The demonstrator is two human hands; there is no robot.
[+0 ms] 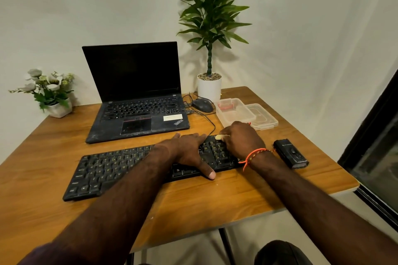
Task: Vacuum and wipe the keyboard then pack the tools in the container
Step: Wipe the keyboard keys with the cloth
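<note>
While my right hand works at the keyboard's far right corner, my left hand lies flat and spread across the keys just beside it, thumb hooked over the near edge, evidently to pin the keyboard so it does not slide on the wooden table under the rubbing. My right hand has its fingers curled around a small pale wipe, only a tip of which shows past my knuckles; whether it is a cloth, a pad or a swab I cannot tell. I judge this to be the wiping step.

Just right of my right wrist lies the black handheld vacuum, set down close enough to reach yet clear of the keys, probably awaiting packing. Beyond my right hand, nearly touching my knuckles as seen from above, stands the clear plastic container with a red item inside, and its lid lies flat just to its right, so the box stays open for the tools.

Beyond my left hand sit a ThinkPad laptop, screen dark, and a wired mouse, with a potted plant behind the mouse. Far to my left stands a small flower pot.
</note>
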